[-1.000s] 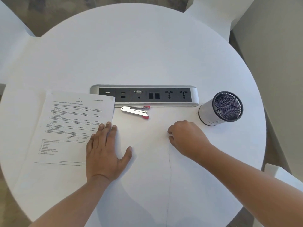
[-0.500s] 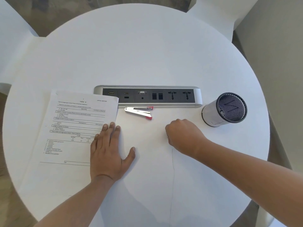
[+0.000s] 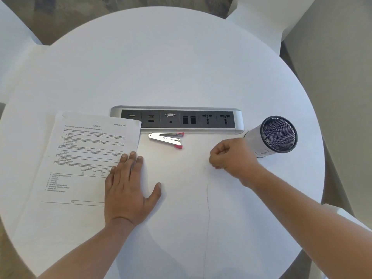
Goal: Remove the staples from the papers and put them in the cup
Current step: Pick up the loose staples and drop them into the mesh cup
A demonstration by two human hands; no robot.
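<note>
A printed stack of papers [image 3: 86, 150] lies on the left of the round white table [image 3: 181, 67]. My left hand [image 3: 128, 190] rests flat, fingers spread, with its fingertips on the stack's right edge. A small silver stapler with red tips [image 3: 167, 138] lies just past the papers. At the right stands a black mesh cup [image 3: 255, 141] wrapped in white paper. My right hand [image 3: 231, 156] is a closed fist just left of the cup, fingertips pinched together low over the table. No staple is visible in it.
A silver and black socket panel [image 3: 177, 119] is set into the table behind the stapler. A thin seam [image 3: 207, 208] runs toward me across the tabletop. White chairs [image 3: 261, 23] stand around the table, and a beige wall is at the right.
My right fist has drawn a little away from me and closer to the cup. My left hand stays flat on the papers' edge.
</note>
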